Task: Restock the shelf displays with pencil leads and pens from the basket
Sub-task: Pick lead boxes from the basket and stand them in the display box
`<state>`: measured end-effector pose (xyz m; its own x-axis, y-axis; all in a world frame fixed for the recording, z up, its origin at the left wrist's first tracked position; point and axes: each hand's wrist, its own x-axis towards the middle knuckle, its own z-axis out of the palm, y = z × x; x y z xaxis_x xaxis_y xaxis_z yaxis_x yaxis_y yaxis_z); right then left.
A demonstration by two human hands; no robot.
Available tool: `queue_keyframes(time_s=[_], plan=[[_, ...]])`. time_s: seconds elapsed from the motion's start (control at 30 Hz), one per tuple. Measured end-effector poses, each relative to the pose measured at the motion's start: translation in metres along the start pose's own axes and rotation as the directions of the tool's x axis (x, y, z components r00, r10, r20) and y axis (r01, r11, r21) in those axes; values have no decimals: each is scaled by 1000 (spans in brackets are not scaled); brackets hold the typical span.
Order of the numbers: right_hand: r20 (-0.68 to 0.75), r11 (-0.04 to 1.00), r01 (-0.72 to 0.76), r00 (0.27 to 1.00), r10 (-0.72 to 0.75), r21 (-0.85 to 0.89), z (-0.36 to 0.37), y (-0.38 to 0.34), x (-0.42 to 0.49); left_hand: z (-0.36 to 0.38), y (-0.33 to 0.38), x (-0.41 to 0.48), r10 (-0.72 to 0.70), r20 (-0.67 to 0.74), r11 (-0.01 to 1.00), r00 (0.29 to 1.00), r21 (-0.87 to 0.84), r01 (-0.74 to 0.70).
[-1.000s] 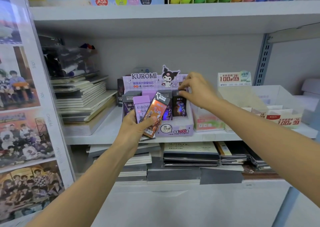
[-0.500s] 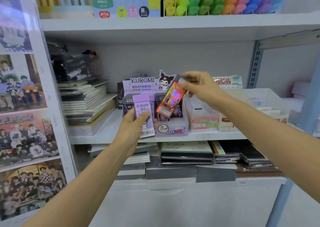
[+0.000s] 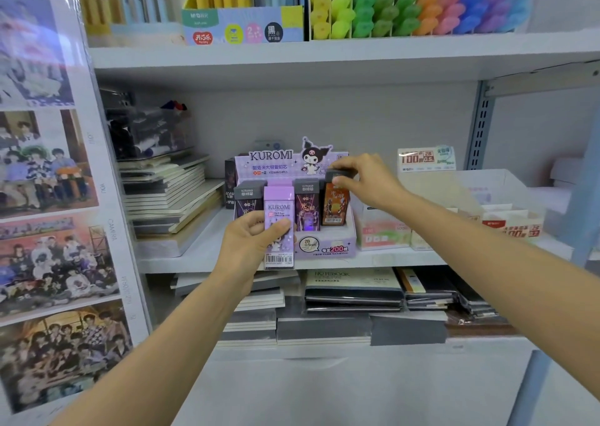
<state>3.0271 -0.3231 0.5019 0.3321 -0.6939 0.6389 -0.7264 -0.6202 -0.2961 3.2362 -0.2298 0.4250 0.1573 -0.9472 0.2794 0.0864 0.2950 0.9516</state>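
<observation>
Seating an orange pencil-lead case [image 3: 336, 205] at the right end of the front row of the Kuromi display box [image 3: 328, 247], at the centre of the frame, the right hand [image 3: 368, 183] pinches the case's dark cap between thumb and fingertips. Half a second ago this case was tilted in the air above the box in the same hand. One second ago it lay in the left hand, on top of the purple case. It now stands upright, its lower end behind the box's front wall, just beside a dark lead case [image 3: 306, 206] to its left in the frame. Whether it has reached the bottom of its slot cannot be told.

The left hand [image 3: 246, 247], below and left of centre, grips a purple Kuromi lead case [image 3: 280, 209], thumb across the face and fingers behind. The case is upright, barcode end down, in front of the box's left half and not in it. Another dark case [image 3: 248, 198] stands in the box behind it.

Finding: one case has passed from hand to hand and is as good as placed, with only its release outstanding. The purple case is judged next in line. The basket is not in view, so the remaining stock cannot be assessed. The display box sits on the middle shelf [image 3: 201, 258], with stacked notebooks [image 3: 168, 195] toward the left of the frame.
</observation>
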Motion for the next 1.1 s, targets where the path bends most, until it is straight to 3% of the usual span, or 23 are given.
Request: queue_keyframes(time_s=[0.27,0.43,0.57,0.73,0.83,0.93,1.03,1.1], plan=[[168,999,28,986,-21,-41,-1,7,15,-5,-4,6,-28,11,999,1000,25,28],[60,999,23,998,-26,35,11,5,14,-6,-6,7,-35,29,999,999,-13,35],[-59,997,18,998,-23,-78,16,8,13,-7,-8,8,-43,29,999,999,-27,44],[-51,989,45,997,-52,-144,13,2,9,-6,-7,7,-40,29,999,999,-6,40],[-110,994,85,991,-78,62,9,-15,3,-3,-4,6,-27,27,1000,999,9,27],[-28,925,106,994,-103,366,13,-42,-12,3,-2,2,6,42,1000,999,5,-6],[123,920,103,979,-160,378,24,-58,-24,8,3,-4,65,71,998,995,13,-66],[150,912,92,975,-164,399,25,-59,-24,7,6,-8,118,63,989,991,87,-124]])
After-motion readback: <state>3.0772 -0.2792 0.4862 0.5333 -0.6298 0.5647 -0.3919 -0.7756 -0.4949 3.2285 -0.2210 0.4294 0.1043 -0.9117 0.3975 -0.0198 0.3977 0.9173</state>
